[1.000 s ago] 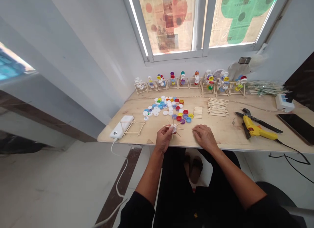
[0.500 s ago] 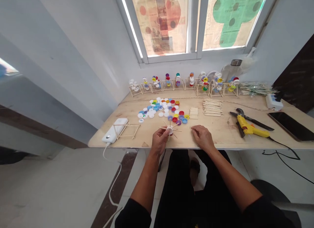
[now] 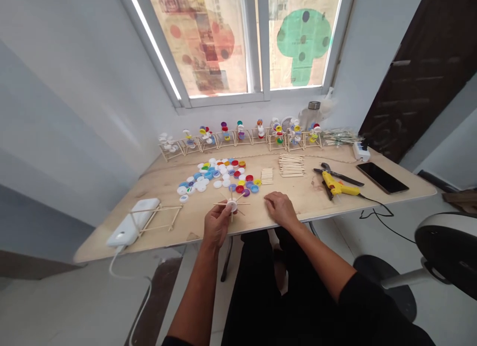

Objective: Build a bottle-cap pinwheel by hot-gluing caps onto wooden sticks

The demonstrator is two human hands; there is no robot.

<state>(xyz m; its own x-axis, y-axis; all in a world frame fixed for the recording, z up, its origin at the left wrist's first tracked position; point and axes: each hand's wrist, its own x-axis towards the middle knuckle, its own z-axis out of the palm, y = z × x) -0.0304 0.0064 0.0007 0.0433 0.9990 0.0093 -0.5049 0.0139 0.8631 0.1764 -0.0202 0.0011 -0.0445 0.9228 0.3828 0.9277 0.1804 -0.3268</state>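
Note:
My left hand (image 3: 215,225) pinches a white bottle cap hub (image 3: 232,205) with thin wooden sticks radiating from it, just over the table's front edge. My right hand (image 3: 281,208) rests on the wood to the right of it, fingers curled in, with nothing visible in them. Beyond my hands lie many loose bottle caps (image 3: 208,175) in white, blue, red, yellow and purple. A small bundle of short sticks (image 3: 267,176) is near my right fingertips, and a pile of longer sticks (image 3: 291,165) lies behind that.
A yellow glue gun (image 3: 338,185), pliers (image 3: 348,179) and a phone (image 3: 382,177) lie to the right. At left, a stick frame (image 3: 175,217) leans over a white power bank (image 3: 137,217). Several cap wheels on stick stands (image 3: 225,132) line the back. A fan (image 3: 452,246) stands at right.
The camera view has turned to the right, bringing the fan and door further into sight. Both hands keep their pose, the left still holding the cap hub with sticks.

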